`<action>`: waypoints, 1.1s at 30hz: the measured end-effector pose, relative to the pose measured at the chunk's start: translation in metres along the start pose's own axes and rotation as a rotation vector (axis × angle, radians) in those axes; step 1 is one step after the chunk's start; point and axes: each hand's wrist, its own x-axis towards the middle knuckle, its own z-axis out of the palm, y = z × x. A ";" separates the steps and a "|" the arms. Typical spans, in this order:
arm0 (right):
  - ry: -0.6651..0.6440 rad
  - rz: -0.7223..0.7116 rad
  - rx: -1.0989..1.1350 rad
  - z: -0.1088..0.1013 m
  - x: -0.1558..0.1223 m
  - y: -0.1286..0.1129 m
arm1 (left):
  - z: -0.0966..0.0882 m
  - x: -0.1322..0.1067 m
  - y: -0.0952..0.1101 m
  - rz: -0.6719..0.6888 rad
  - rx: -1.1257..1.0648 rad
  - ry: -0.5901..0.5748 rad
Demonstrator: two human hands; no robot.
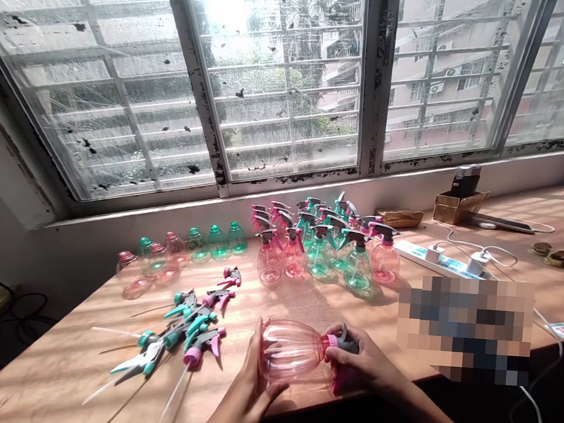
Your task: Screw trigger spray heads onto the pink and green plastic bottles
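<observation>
Head view: holding a pink bottle (292, 349) sideways by the near edge of the surface (54, 363), with the fingers of the left hand (253, 380) around the base and those of the right hand (362, 357) clenched on the trigger sprayer (349, 340) at the neck. Just left, loose trigger sprayers (193, 356); along the far edge, uncapped bottles (219, 247) toward the left corner, clustered spray bottles (358, 268), a white power strip (409, 252) beyond.

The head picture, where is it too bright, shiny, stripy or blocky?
Head view: glare whitens part of the window; head view: bright streaks shine on the held pink bottle; head view: shadows stripe the table, and square blocks hide a patch at right.
</observation>
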 end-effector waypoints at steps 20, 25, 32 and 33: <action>-0.012 -0.027 -0.008 -0.001 -0.001 0.000 | 0.002 0.002 -0.009 0.024 -0.055 0.043; -0.004 -0.024 -0.014 -0.001 -0.002 -0.001 | -0.001 -0.003 0.002 -0.024 -0.090 0.015; -0.005 0.009 0.053 0.000 -0.001 -0.002 | 0.003 -0.002 0.003 -0.015 -0.214 0.068; -0.010 0.006 0.055 0.000 -0.001 -0.002 | 0.004 -0.001 0.002 -0.008 -0.195 0.073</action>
